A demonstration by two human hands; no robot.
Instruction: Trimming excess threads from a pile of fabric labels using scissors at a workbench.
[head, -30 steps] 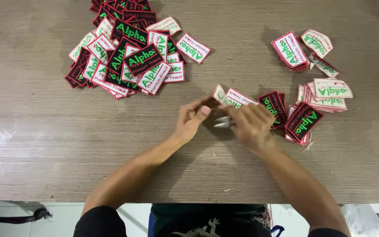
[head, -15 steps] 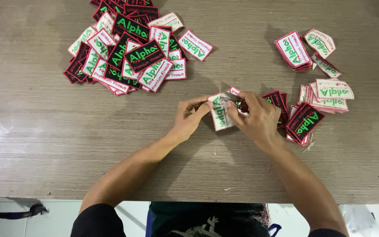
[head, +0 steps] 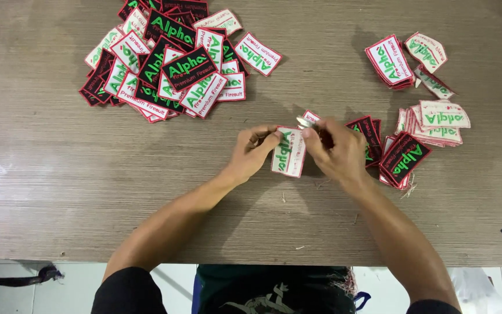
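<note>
At the middle of the wooden table (head: 59, 174), the left hand (head: 251, 154) pinches the left edge of a white, red-bordered patch (head: 289, 152) between thumb and fingers. The right hand (head: 335, 152), at the patch's three o'clock, has its fingers closed round small metal snips (head: 306, 122) at the patch's top edge. A big heap of patches (head: 169, 64) lies at eleven o'clock, smaller stacks (head: 413, 125) at two to three o'clock.
</note>
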